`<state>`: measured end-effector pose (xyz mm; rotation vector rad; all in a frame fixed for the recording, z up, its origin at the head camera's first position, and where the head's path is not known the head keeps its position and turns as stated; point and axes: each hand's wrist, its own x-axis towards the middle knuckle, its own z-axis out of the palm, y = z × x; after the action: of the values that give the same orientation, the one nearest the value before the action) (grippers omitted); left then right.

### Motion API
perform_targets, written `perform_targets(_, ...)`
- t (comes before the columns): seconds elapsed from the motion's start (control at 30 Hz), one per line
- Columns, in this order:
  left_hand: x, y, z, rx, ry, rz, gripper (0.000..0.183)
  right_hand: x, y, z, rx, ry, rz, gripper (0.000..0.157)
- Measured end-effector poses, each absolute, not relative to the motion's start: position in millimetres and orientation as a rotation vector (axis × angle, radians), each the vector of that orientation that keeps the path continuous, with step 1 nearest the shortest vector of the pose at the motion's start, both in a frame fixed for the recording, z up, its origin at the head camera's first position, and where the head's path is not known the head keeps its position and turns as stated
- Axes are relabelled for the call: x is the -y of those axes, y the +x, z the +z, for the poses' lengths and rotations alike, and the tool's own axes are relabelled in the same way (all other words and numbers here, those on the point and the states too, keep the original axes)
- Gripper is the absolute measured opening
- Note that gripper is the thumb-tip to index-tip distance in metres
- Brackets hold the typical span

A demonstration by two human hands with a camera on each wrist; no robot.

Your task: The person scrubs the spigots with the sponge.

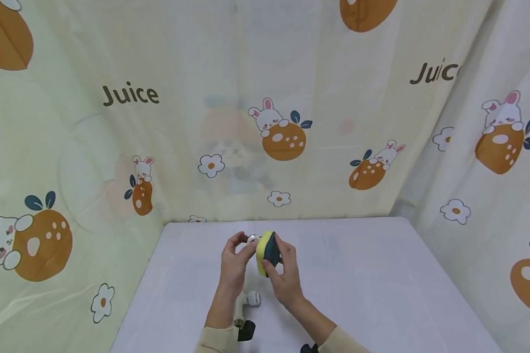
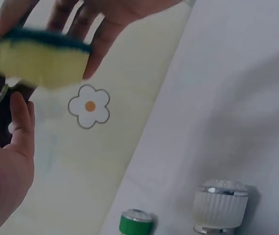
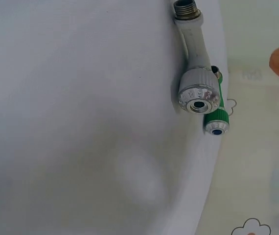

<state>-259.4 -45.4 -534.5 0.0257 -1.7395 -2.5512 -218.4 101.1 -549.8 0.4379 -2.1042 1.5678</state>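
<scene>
In the head view my left hand (image 1: 234, 267) pinches a small dark pipe fitting with a shiny silver end (image 1: 252, 238) above the table. The left wrist view shows the fitting's dark body (image 2: 1, 120) and metal ring. My right hand (image 1: 286, 277) grips a yellow sponge (image 1: 261, 255) with a dark green scouring side, thumb on one face and fingers on the other. The sponge is right beside the fitting and partly covers it; whether they touch, I cannot tell. The right wrist view shows neither hand.
A white angled pipe fitting (image 3: 196, 46) with a threaded end lies on the white table (image 1: 357, 274), near my left forearm. Beside it lies a similar green one (image 3: 218, 115). A printed curtain (image 1: 181, 147) surrounds the table at the back and sides.
</scene>
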Motion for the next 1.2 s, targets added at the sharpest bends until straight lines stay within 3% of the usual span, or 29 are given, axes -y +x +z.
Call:
perform_targets(0.13, 43, -257, -535, 1.826, -0.048, -2.581, 0.062, -102, -231, -566, 2.121, 0.463, 1.429, 0.067)
perform_targets(0.57, 56, -256, -540, 2.029, -0.355, -2.664, 0.034, -111, -240, -559, 2.123, 0.61, 1.22, 0.062)
perform_targets(1.2, 59, -255, -535, 2.061, -0.313, -2.713, 0.022, -118, -247, -555, 2.125, 0.59, 1.069, 0.057)
